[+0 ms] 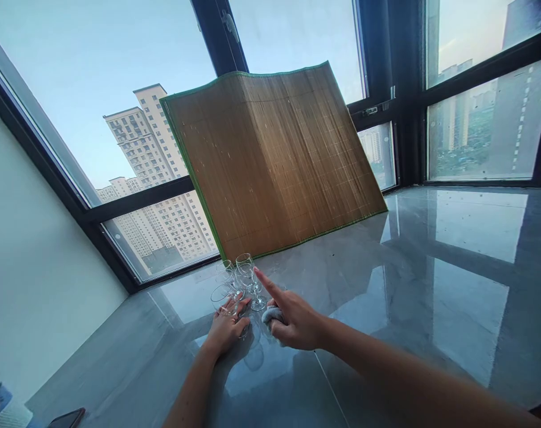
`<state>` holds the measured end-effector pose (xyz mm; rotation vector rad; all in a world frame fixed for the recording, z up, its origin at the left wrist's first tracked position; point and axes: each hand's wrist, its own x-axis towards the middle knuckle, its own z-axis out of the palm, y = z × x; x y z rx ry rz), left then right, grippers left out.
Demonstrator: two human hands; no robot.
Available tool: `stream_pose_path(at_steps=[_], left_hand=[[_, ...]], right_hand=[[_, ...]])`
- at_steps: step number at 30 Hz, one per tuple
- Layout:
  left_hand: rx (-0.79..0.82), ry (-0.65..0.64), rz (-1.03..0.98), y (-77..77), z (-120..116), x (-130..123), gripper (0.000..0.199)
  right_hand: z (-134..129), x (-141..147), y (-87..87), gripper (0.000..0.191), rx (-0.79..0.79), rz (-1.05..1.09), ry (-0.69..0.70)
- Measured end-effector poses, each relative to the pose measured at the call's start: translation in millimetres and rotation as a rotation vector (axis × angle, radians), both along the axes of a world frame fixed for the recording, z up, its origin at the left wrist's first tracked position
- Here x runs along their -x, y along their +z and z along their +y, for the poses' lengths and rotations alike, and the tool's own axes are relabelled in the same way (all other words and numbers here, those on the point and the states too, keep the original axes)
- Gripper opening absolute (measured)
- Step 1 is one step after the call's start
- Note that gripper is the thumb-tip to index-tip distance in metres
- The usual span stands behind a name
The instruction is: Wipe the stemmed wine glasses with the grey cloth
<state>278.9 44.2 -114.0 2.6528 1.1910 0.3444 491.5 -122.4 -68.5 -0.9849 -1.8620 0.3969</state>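
Note:
Several clear stemmed wine glasses stand close together on the glossy grey surface. My left hand is low at the front glass, its fingers curled about the lower part; the exact grip is partly hidden. My right hand is closed round a bunched grey-white cloth. Its index finger stretches out toward the upper part of the right-hand glass, at or very near the bowl.
Behind the glasses a brown woven mat with green edging leans on the dark window frame. A phone and a white-and-blue roll or pack lie at the lower left, near a pale wall.

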Motion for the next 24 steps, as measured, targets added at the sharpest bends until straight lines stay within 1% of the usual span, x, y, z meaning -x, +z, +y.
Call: stream_pose_path(at_steps=[4,8,14,19,24], left_hand=[[0.0,0.001,0.012,-2.0,2,0,0.058],[-0.002,0.0,0.013,-3.4,2,1,0.057],[-0.009,-0.004,0.033,-1.0,1,0,0.057],[0.013,0.015,0.012,0.9,-3,1,0.056],[0.0,0.056,-0.034,0.1,-5,2,0.049]], right_hand=[[2,-1,-2.7,0.104,-0.018,0.001,-0.015],[1,-1,-2.1,0.104,-0.005,-0.003,-0.001],[1,0,-0.7,0.103,0.019,-0.007,0.003],[5,-4,-5.4,0.104,0.06,-0.026,-0.049],[12,-13,-10.9,0.102,0.135,-0.032,-0.113]])
